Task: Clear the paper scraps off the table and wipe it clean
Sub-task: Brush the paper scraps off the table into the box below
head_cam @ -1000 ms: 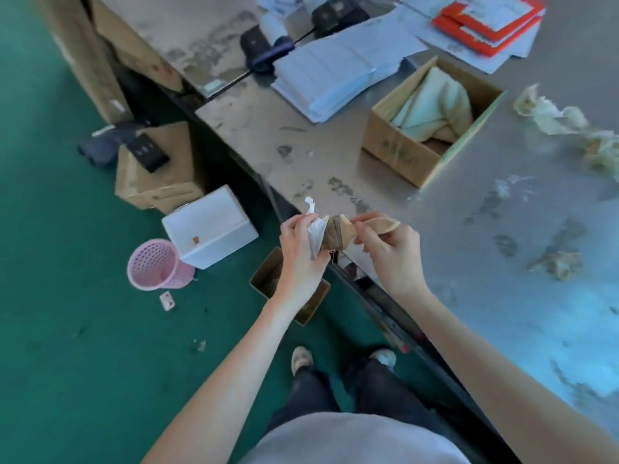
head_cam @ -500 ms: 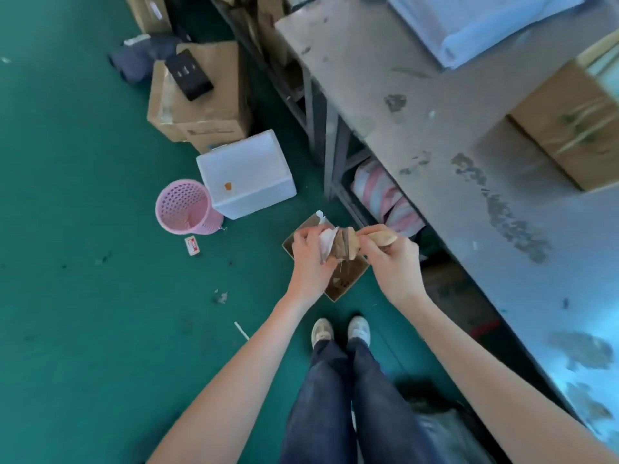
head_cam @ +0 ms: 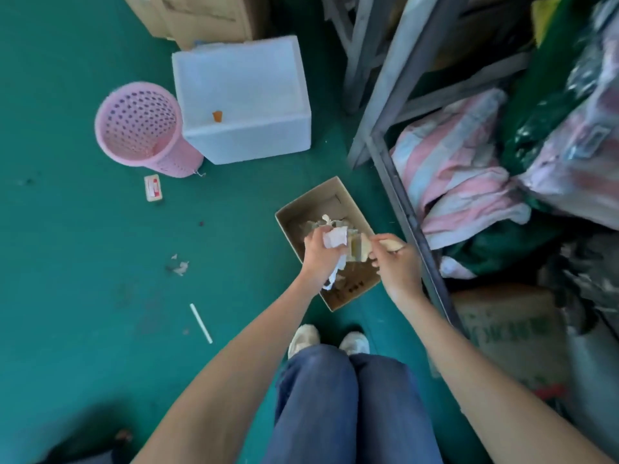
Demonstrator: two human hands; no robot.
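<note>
My left hand (head_cam: 320, 254) grips a crumpled wad of white paper scraps (head_cam: 335, 238) right above an open cardboard box (head_cam: 301, 209) on the green floor. My right hand (head_cam: 395, 259) holds a small wooden-handled brush (head_cam: 360, 247) whose head touches the scraps. More scraps (head_cam: 326, 222) lie inside the box. The table top is out of view; only its grey metal frame (head_cam: 392, 105) shows at the right.
A pink perforated bin (head_cam: 140, 128) and a white foam box (head_cam: 241, 98) stand on the floor at upper left. Small bits (head_cam: 179, 266), a white stick (head_cam: 201, 323) and a small packet (head_cam: 153, 188) litter the floor. Striped cloth (head_cam: 459, 175) and bags fill the space under the table.
I have turned away from the table and bent down; both hands, still holding scraps and brush, have come down over the cardboard box on the floor.
</note>
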